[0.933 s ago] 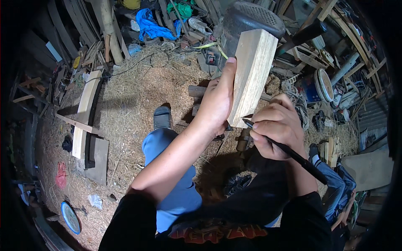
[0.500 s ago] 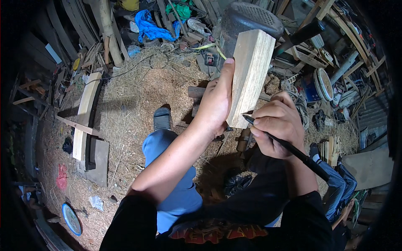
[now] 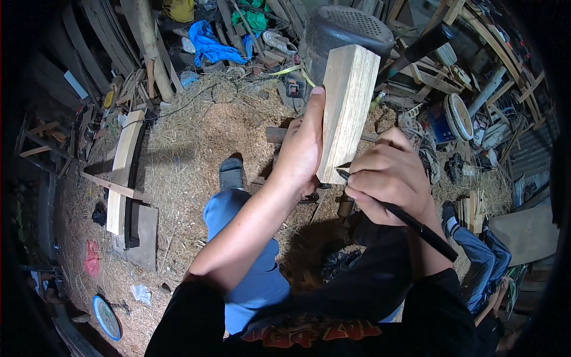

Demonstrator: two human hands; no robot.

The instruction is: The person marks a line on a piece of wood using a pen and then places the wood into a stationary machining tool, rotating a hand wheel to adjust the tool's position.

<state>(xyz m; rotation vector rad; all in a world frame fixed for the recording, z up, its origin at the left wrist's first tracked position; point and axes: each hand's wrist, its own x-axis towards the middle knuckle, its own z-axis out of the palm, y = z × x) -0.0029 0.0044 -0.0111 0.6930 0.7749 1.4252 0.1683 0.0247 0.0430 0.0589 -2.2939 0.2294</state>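
Few packages show, and no screens or signs; a blue bucket-like tub (image 3: 445, 122) with a white round lid tilts on its side at the right of the frame, among wooden scraps. A small crumpled pale wrapper (image 3: 141, 293) lies on the sawdust floor at lower left; its markings are too small to tell.

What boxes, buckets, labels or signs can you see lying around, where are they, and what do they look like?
Bucket: right of the wood block, lying on its side; round, blue body, white rim.
Printed design: on the person's dark shirt, bottom middle; orange and red shapes.
Round lid or dish: on the floor, lower left; blue rim, dark middle.
No screens or signs show clearly.
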